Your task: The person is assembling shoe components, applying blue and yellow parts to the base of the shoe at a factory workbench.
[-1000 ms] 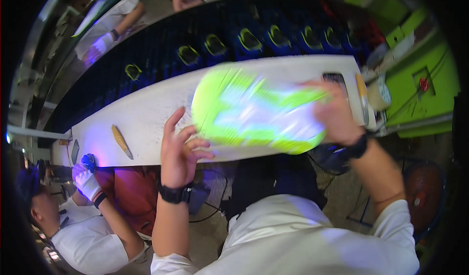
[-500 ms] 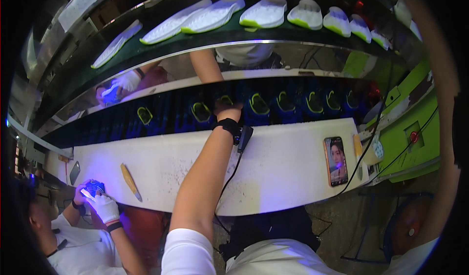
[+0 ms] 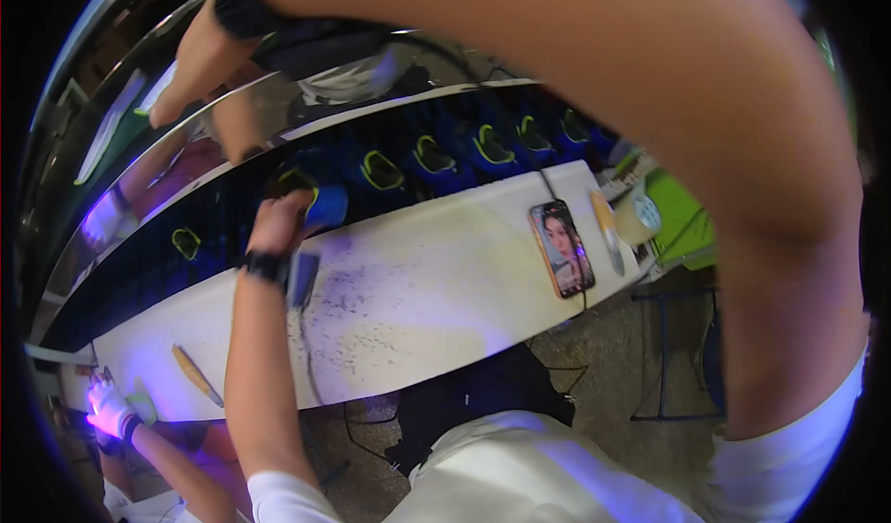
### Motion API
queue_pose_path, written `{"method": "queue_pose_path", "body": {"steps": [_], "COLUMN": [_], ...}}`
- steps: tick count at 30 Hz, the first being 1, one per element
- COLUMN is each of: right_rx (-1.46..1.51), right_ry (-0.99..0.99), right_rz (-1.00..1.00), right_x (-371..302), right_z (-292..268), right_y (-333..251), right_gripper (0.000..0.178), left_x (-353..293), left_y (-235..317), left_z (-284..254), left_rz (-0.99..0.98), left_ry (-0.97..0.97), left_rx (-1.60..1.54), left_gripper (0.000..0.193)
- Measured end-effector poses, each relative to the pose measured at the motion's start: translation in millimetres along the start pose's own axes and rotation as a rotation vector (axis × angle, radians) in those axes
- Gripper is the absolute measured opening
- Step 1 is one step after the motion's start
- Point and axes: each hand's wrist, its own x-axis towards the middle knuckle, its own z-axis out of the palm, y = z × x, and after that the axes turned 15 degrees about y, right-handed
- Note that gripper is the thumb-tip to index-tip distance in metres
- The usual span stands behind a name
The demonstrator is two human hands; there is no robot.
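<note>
Head view: left hand (image 3: 278,219) pinching blue shoe (image 3: 329,207).
Right hand (image 3: 200,64) beside white insole (image 3: 159,92); can't tell its grip.

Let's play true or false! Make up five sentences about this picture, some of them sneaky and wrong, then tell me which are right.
1. The person's left hand is on a blue shoe with a yellow-green collar. True.
2. The person's right hand is resting on a phone. False: it is raised at the picture's upper left, near white shoe soles.
3. An orange-edged phone with a lit screen lies on the long white table. True.
4. Only one knife lies there. False: one yellow-handled knife is toward the left end, another toward the right.
5. A co-worker's hand wears a white glove. True.
</note>
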Motion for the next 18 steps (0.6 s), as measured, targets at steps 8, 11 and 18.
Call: {"method": "queue_pose_path", "body": {"steps": [8,11,18], "right_rx": [-0.109,0.128,0.513], "right_ry": [0.158,0.440,1.192], "right_rz": [-0.161,-0.057,-0.248], "right_x": [22.7,3.7,-197.0], "right_z": [31.3,38.9,23.4], "right_y": [-7.4,-6.6,-5.1], "right_gripper": [0.052,0.036,0.020], "left_x": [-176.5,-214.0,-292.3], "left_y": [-31.0,-23.1,-53.5], "left_z": [-57.5,-46.1,-14.9], "left_rz": [0.429,0.670,1.063], "left_ry": [-0.374,-0.418,-0.232], "left_rx": [0.633,0.815,0.968], "left_gripper": [0.045,0.040,0.055]}}
